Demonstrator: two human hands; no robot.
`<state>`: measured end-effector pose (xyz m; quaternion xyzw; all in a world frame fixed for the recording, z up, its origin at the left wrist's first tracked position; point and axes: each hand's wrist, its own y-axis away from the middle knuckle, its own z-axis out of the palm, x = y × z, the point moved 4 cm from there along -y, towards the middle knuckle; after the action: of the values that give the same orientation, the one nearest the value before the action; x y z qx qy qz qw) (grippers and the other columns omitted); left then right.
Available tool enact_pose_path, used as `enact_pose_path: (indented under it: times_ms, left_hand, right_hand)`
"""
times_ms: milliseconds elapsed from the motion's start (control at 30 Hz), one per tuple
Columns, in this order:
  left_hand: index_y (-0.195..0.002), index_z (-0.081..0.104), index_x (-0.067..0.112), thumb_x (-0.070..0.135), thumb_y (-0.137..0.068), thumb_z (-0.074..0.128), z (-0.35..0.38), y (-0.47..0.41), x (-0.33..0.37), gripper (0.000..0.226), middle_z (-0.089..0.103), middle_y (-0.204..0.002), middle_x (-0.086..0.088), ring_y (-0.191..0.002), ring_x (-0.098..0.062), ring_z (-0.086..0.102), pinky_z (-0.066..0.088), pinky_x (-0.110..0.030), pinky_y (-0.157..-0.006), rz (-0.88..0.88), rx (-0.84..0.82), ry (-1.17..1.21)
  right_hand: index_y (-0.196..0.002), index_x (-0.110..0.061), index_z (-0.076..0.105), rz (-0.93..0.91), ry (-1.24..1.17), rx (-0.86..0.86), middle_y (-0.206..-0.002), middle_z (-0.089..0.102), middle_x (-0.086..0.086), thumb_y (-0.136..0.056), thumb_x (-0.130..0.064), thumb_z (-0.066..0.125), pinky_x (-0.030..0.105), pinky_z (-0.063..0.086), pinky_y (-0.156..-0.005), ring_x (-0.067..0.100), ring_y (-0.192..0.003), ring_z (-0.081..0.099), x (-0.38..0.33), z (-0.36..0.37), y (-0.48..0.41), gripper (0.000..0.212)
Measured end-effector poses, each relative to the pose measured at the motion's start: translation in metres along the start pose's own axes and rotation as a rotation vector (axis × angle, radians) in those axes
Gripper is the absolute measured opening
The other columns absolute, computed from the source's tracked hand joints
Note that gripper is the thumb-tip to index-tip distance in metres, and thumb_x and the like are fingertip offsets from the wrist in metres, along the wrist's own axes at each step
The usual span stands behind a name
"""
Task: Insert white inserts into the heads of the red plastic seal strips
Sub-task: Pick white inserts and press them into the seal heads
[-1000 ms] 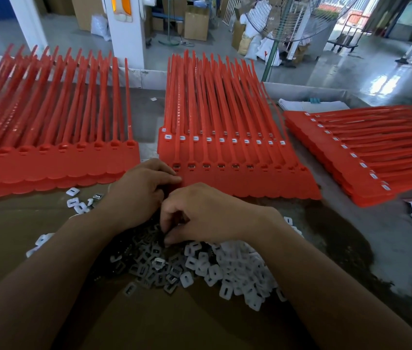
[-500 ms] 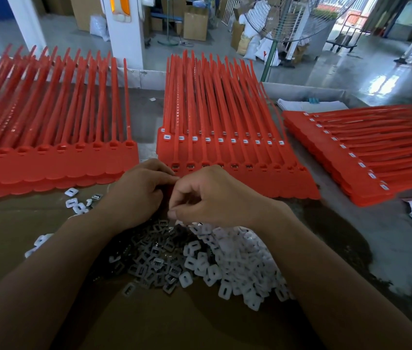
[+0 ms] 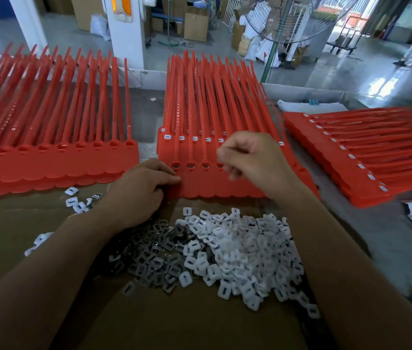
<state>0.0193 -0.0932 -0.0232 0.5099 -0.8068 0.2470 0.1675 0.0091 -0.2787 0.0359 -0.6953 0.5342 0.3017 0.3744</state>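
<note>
Cardboard (image 3: 174, 324), insert pile (image 3: 237, 248), right hand (image 3: 255, 160) perhaps pinching

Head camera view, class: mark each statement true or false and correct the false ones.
1. The pile of white plastic inserts lies on the brown cardboard sheet. True.
2. The right hand rests in that pile. False: it is raised over the middle stack of red plastic seal strips.
3. The left hand touches the middle stack's near left corner. True.
4. The left stack of red strips shows white inserts in its top heads. False: those heads show none; the right stack's do.
</note>
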Motion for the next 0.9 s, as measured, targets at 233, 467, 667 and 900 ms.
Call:
enact_pose_path:
  times_ms: [233,467,667,900]
  left_hand:
    - [-0.115,0.063,0.019,-0.008,-0.078,0.042,0.000,0.001,0.000,0.050,0.052,-0.121,0.008,-0.116,-0.008,0.042,0.029,-0.021,-0.097,0.001,-0.011,0.006]
    - [-0.114,0.063,0.019,-0.009,-0.077,0.043,0.000,0.001,0.000,0.050,0.052,-0.120,0.008,-0.116,-0.008,0.042,0.029,-0.022,-0.098,0.005,0.000,0.008]
    - [-0.115,0.063,0.020,-0.008,-0.078,0.042,-0.001,-0.001,-0.001,0.051,0.051,-0.118,0.011,-0.115,-0.006,0.041,0.030,-0.022,-0.097,-0.004,0.001,0.008]
    - [-0.115,0.063,0.021,-0.007,-0.078,0.042,0.000,-0.002,-0.002,0.051,0.050,-0.118,0.011,-0.116,-0.007,0.041,0.032,-0.026,-0.099,-0.007,0.000,0.012]
  right_hand:
    - [-0.071,-0.014,0.062,0.254,-0.053,0.243,-0.061,0.063,0.005,-0.077,0.006,0.060,0.015,0.046,-0.048,0.008,-0.052,0.061,0.051,-0.050,-0.006,0.020]
    - [-0.075,-0.022,0.067,0.251,0.114,0.275,-0.070,0.062,-0.009,-0.079,-0.006,0.067,0.003,0.040,-0.056,-0.002,-0.065,0.055,0.073,-0.061,-0.007,0.017]
    - [-0.074,-0.026,0.068,0.245,0.154,0.165,-0.074,0.062,-0.013,-0.079,-0.004,0.067,0.006,0.039,-0.062,-0.004,-0.072,0.054,0.077,-0.057,-0.009,0.023]
    - [-0.072,-0.028,0.067,0.276,0.202,0.100,-0.075,0.065,-0.012,-0.081,-0.007,0.066,0.004,0.038,-0.062,-0.006,-0.071,0.056,0.077,-0.055,-0.010,0.023]
